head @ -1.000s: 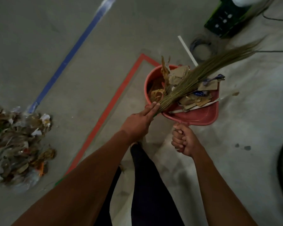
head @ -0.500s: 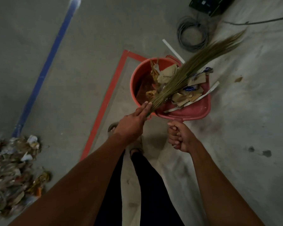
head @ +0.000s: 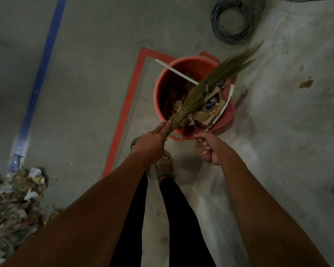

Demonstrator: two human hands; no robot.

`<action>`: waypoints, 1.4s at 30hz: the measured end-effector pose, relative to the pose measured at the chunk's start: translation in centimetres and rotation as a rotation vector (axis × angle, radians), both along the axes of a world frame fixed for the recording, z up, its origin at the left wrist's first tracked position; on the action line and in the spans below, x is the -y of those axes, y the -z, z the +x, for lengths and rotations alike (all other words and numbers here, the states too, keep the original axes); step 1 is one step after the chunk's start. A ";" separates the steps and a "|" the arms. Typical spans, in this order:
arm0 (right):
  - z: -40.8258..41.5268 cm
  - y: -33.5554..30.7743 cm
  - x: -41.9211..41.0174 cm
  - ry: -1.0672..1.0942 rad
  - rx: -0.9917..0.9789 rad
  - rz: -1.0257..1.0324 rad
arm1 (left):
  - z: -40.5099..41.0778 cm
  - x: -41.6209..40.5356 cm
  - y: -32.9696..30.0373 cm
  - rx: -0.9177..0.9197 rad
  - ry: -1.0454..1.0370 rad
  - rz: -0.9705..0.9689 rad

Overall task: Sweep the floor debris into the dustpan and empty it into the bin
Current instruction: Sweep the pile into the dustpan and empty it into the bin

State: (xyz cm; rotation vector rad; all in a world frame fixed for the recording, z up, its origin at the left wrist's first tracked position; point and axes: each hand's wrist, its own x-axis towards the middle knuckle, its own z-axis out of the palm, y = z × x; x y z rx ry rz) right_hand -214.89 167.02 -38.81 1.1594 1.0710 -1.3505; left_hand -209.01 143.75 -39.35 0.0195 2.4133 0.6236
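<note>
We record the bin as orange-red, the dustpan a matching red. Broom bristles: olive-tan. Debris in the dustpan: tan, white and blue scraps. Floor: mottled grey, with a blue tape line and a red tape outline. Coiled cable: grey. Trousers: black.

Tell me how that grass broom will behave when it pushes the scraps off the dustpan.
The broom is a bundle of thin grass strands that fan out, so it probably bends and splays rather than pushing stiffly. The left hand holds it alone, so it seems light. Larger cardboard on the dustpan may need repeated strokes.
</note>
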 end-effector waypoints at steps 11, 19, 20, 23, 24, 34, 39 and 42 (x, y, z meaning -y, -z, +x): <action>-4.8 0.7 2.9 -0.066 0.044 0.287 | -2.9 2.6 0.1 -0.112 0.087 -0.011; -3.7 -0.1 2.8 -0.159 -0.082 0.411 | -4.0 4.4 -1.0 -0.200 -0.072 0.135; -3.5 -0.3 3.1 -0.143 -0.093 0.430 | -4.1 4.5 -1.1 -0.203 -0.090 0.143; -2.7 -0.5 4.1 -0.052 -0.124 0.444 | -4.7 5.1 -1.4 -0.210 -0.156 0.179; -2.5 -0.5 4.5 -0.006 -0.126 0.426 | -4.9 5.3 -1.5 -0.208 -0.174 0.187; -3.6 2.5 7.3 0.412 -0.137 -0.047 | -5.6 10.0 0.2 -0.256 -0.295 0.080; -6.5 6.7 8.2 0.611 -0.159 -0.237 | -5.8 12.6 3.3 -0.327 -0.409 0.067; -6.9 8.9 9.3 0.619 -0.132 -0.315 | -5.6 13.3 5.3 -0.297 -0.451 0.083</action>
